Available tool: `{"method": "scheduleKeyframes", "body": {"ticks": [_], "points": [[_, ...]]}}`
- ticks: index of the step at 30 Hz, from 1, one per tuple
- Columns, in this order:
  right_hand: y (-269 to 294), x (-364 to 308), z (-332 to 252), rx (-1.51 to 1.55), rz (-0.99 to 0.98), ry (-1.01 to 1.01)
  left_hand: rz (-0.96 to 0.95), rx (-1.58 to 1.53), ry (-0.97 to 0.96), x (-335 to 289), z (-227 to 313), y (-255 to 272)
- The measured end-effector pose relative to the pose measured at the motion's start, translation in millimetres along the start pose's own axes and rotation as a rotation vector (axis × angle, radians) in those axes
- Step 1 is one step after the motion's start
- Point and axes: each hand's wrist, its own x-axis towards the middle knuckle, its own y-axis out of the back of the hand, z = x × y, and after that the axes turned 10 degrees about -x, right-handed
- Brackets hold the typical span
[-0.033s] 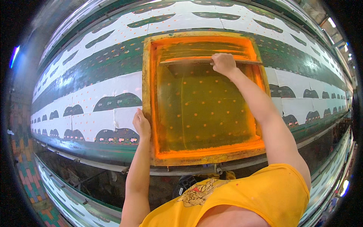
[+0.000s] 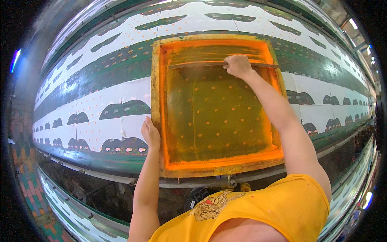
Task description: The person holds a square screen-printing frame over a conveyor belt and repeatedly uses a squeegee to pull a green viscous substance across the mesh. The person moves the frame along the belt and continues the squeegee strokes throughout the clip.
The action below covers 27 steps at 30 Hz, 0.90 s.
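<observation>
A wooden-framed printing screen (image 2: 223,167) lies on the long table, its inner edges smeared with bright orange ink and its mesh (image 2: 221,121) dotted with small marks. Across the far part of the mesh sits a long, thin squeegee (image 2: 189,65). My right hand (image 2: 238,66) is closed around the squeegee near its middle, with the arm stretched over the screen's right side. At the near part of the screen's left edge, my left hand (image 2: 151,133) grips the frame; some of its fingers are hidden.
White fabric pieces (image 2: 135,88) with small orange dots lie in rows on the dark green table (image 2: 125,159), on both sides of the screen. A metal rail (image 2: 100,174) runs along the table's near edge. Another fabric-covered table (image 2: 68,213) is at the lower left, beside a tiled floor (image 2: 30,185).
The squeegee and my right hand have shifted very slightly; its bar sits a little to the left. My left hand stays at the frame's edge.
</observation>
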Motion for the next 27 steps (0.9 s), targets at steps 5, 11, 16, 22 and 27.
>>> {"method": "scheduleKeyframes", "body": {"ticks": [5,11,16,22,27], "points": [[37,38,18,-0.011,-0.067,-0.025,-0.007,0.095,-0.019,1,0,4],[34,60,20,-0.09,-0.259,-0.158,-0.014,0.119,-0.041,8,3,-3],[53,-1,-19,-0.057,-0.344,-0.193,-0.009,0.134,-0.012,10,0,-4],[58,-136,-88,-0.014,-0.345,-0.199,-0.031,0.091,-0.062,14,-9,-4],[82,-257,-158,0.093,-0.195,-0.171,-0.079,0.053,-0.065,8,5,-6]]}}
